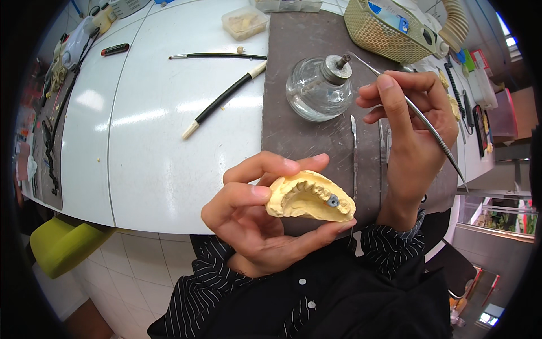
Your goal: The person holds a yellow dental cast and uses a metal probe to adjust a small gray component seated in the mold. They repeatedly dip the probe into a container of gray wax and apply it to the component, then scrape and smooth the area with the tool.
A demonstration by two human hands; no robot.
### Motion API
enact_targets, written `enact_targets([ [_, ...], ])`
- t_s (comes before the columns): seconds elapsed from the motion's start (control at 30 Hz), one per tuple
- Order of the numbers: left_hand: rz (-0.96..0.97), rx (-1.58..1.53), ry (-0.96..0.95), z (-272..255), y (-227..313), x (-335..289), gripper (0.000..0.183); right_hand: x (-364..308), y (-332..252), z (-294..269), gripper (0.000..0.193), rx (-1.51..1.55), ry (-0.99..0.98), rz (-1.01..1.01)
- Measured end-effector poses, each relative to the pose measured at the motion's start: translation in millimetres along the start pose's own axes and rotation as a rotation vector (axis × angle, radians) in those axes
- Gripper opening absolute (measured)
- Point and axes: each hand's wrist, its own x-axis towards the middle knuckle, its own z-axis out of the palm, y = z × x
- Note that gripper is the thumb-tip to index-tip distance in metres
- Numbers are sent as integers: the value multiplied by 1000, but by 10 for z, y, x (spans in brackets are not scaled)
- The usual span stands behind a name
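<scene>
My left hand (251,217) is closed around a yellow plaster dental cast (288,198), its arch of teeth turned up toward me. On one tooth toward the right of the arch sits a small grey-blue wax piece (333,200). Between thumb and fingers, my right hand (409,121) grips a thin metal dental wax carver (427,123) like a pen. The carver's curved tip is close beside the metal wick holder of a glass spirit lamp (319,90); I cannot make out a flame. The lamp holds clear liquid and stands on a grey-brown mat (282,135).
A slim metal instrument (354,152) lies on the mat between my hands. To the left, a black-handled brush (220,55) and a black pen with pale ends (226,99) rest on the white table. A beige basket (384,37) and a plastic tub (244,22) stand farther back.
</scene>
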Motion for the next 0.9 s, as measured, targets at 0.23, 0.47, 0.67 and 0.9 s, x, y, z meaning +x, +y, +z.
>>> enact_targets([
  [0.23, 28, -28, 21, -7, -52, 12, 89, 1, -8, 26, 9, 1, -17, -30],
  [0.47, -105, -27, 44, 53, -8, 35, 85, 5, 2, 23, 10, -23, -17, -59],
  [0.67, -187, -26, 52, 75, 32, 60, 85, 11, -11, 18, 10, -37, -17, -53],
  [0.9, -177, -42, 79, 84, 56, 79, 85, -287, -449, -63, 12, -88, -7, 44],
])
